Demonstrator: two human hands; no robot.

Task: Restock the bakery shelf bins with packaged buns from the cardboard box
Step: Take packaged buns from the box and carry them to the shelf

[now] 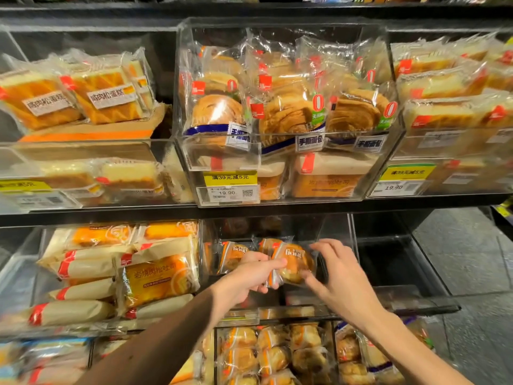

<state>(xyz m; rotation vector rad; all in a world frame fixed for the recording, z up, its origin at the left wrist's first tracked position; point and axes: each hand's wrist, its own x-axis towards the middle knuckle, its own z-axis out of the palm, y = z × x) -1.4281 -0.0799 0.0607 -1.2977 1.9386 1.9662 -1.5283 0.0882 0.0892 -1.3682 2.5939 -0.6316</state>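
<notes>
at the middle bin (410, 297), your left hand (249, 279) is pinching the bun (294, 262), likely soft and light, by its slippery wrapper edge; your right hand (341, 276) is steadying it, fingers loose.

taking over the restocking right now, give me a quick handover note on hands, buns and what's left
The left hand grips a packaged bun at the mouth of the middle clear bin.
The right hand has relaxed fingers touching that bun's right edge.
Done: other packaged buns already sit in the bin's left part.
Left: seat this bun, then fill the bin's right side. The cardboard box is not in view.
</notes>
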